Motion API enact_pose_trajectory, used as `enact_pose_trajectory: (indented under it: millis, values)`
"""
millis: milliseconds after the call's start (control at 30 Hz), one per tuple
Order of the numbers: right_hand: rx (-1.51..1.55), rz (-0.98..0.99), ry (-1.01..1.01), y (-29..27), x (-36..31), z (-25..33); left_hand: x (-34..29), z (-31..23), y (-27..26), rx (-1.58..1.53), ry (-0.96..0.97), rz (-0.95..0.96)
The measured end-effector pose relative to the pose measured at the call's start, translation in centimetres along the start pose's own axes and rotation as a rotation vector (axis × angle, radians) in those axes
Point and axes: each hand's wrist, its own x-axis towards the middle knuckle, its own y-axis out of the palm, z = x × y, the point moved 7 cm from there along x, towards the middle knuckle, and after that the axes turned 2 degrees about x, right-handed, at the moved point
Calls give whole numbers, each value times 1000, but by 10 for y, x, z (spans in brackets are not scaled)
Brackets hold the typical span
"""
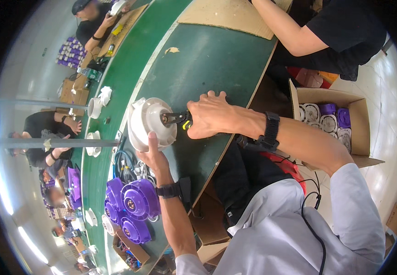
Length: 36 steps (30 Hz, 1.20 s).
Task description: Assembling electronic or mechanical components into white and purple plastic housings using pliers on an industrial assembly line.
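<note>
A white round plastic housing [139,130] stands tilted on the green table in front of me. My left hand [154,159] grips its near rim, thumb up along the side. In my right hand [212,114] is a pair of pliers [176,118] with black and yellow handles. Their jaws reach into the dark metal centre of the housing; what exactly they touch there is too small to tell. Close to my left wrist sit several purple round housings [139,199] with metal centres, beside coiled white and blue cables [126,166].
A green conveyor [116,98] carrying white parts runs along the far left. Cardboard [226,18] covers the table's far end, near a person in black. At right, an open carton [361,121] holds white and purple parts. A small box of parts [136,251] lies near left.
</note>
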Motion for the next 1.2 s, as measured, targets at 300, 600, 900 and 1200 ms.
enact_pose_trajectory:
  millis: [300, 600, 900, 1200]
  values:
    - [45, 61, -36, 8, 6, 1, -1, 2, -6, 158, 37, 38]
    - [2, 61, -179, 17, 12, 2, -9, -1, -10, 135, 20, -12]
    - [-48, 278, -51, 13, 14, 3, -14, -5, -1, 125, 77, -50]
    - [-33, 354, -61, -6, -5, 7, -17, -5, 6, 119, 64, 15]
